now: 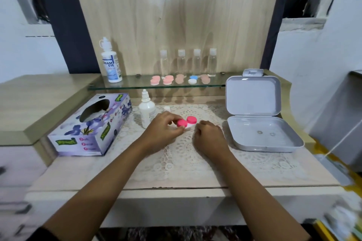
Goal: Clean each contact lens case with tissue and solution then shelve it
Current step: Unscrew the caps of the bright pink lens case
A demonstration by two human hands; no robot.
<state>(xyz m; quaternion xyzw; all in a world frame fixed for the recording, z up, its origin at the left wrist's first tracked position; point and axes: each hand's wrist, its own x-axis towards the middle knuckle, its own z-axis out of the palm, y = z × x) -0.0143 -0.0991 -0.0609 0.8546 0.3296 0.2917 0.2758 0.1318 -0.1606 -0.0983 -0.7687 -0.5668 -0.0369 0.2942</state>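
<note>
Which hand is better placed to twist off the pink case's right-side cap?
Probably the right hand: it rests beside the pink case, seemingly empty and nearest that cap, while the left hand pinches the other cap.

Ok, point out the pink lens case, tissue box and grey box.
pink lens case (pixel 191 120), head view, right cap
tissue box (pixel 78 132), head view, top face
grey box (pixel 252 95), head view, raised lid

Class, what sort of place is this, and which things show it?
Likely a home dressing table or vanity: a glass shelf holding contact lens cases, a tissue box and a lace doily on the wooden top.
</note>
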